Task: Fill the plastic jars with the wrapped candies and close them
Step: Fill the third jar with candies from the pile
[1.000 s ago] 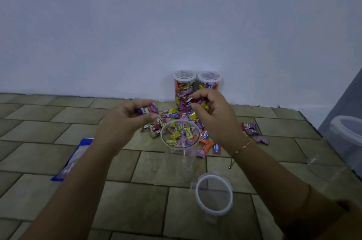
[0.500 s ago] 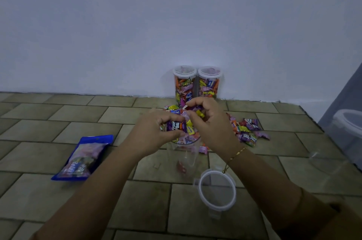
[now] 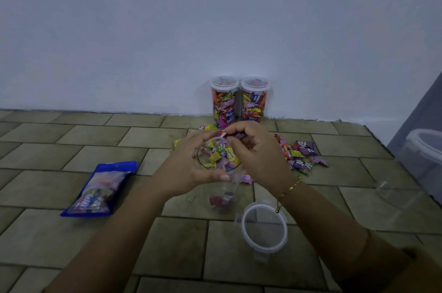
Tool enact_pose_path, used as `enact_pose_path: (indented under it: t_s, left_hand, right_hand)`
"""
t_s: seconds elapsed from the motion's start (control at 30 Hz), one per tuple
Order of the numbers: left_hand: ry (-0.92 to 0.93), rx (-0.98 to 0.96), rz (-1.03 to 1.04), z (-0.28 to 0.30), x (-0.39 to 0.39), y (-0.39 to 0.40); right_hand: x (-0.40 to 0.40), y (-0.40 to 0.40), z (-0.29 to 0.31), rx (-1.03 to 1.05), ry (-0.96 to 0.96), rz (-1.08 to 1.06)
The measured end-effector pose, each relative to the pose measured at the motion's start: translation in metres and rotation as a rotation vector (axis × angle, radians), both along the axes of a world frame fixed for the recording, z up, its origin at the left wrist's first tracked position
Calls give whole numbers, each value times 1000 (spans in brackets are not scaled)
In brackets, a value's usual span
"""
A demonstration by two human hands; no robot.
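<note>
We are loading the open clear jar (image 3: 221,187), which is standing on the tiled floor (image 3: 71,149) directly in front of us, between both hands. Only a few candies are showing at its bottom, so by our estimate it is barely started. Our left hand (image 3: 191,168) is curling round the jar's rim and gripping it, thumb across the near side. Our right hand (image 3: 253,151) is hovering over the mouth, pinching a wrapped candy (image 3: 223,134) at the fingertips, apparently about to drop it in.

The jar's lid (image 3: 264,228) is lying flat on the floor just right of the jar, not yet fitted. The loose candy pile (image 3: 300,156) is lying beyond the jar and spreading to the right, so plenty of stock is remaining.

Against the wall (image 3: 215,29), two filled jars (image 3: 239,101) are standing side by side, lids on; we are counting those as done. A blue candy bag (image 3: 100,190) is lying to the left. At the right edge another clear container (image 3: 423,149) is showing, its contents unclear.

Remaining, as we judge it: fill this jar, fit its lid.
</note>
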State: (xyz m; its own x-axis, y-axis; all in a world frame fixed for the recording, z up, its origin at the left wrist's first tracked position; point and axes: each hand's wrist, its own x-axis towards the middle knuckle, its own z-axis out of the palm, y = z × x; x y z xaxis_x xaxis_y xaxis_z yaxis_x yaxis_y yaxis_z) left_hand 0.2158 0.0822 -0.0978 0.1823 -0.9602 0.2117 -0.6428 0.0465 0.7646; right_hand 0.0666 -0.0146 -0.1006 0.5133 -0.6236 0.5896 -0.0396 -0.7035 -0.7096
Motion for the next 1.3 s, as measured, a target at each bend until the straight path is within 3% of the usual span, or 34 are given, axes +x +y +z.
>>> enact_pose_path:
  t_s: [0.5,0.77,0.9,1.0,1.07,1.13,1.2,1.3]
  left_hand:
    - [76,11,22,-17,-2,-4]
    - [162,-6,-1,-22,-8,-8]
    - [178,-5,-46,-28,-11,-12]
    - [276,-6,-75,-30,-4,-14]
    - [409,-28,13,-34,7,-21]
    - [424,-73,147,-32,16,-24]
    - [307,-103,229,-27,19,-26]
    - [-28,27,178,-31,30,-39]
  right_hand:
    - [-4,3,-10,-342,147,49]
    - [-8,6,-15,-294,185,0]
    - [-14,5,-10,-247,19,18]
    - [-27,-10,-10,-244,-42,-137]
    - [-40,-26,-16,-197,-25,-272]
    - [-52,-43,-26,-148,37,-376]
    - [-65,-58,-38,-92,190,-438]
    - [-79,-77,-57,3,642,-477]
